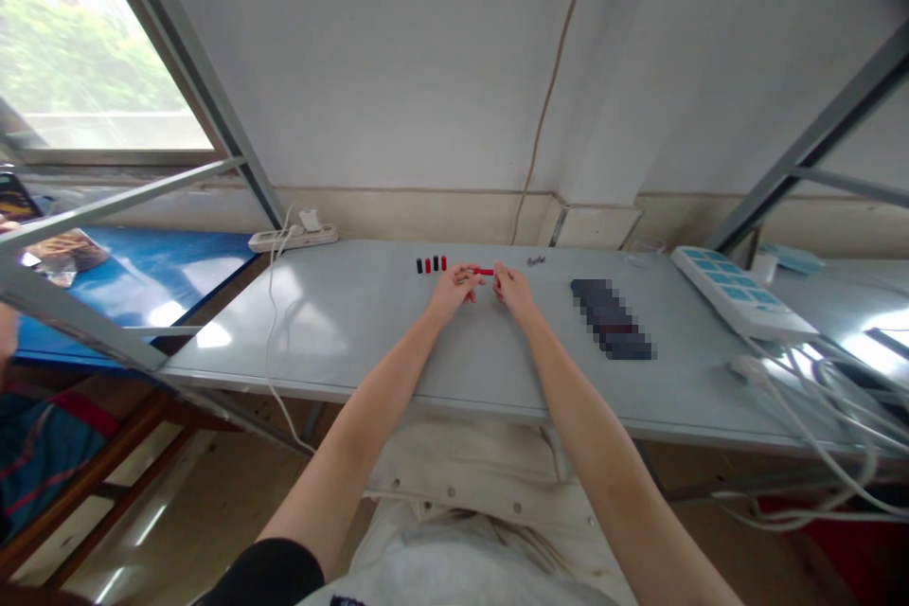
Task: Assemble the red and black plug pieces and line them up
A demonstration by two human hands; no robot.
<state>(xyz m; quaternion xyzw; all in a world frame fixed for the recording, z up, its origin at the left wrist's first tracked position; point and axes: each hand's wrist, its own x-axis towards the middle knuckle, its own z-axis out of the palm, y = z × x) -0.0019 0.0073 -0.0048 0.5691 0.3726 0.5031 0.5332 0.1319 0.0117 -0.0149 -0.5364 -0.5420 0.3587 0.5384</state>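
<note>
One slim red rod [485,272] runs roughly level between the person's left hand [452,290] and right hand [512,291], at the smooth grey tabletop [490,369]. The left pinches its nine-o'clock end, other fingers loosely curled; the right, folded narrow, grips the three-o'clock end. At ten o'clock from the hands stand four small cylinders [427,266], two black and two red, alternating. Toward two o'clock lies a cluster of small grey bits [536,261], too tiny to count. One dark, pixelated rectangle [612,317] lies at four o'clock. Farther out are two white power strips [321,235], near ten and three o'clock.
</note>
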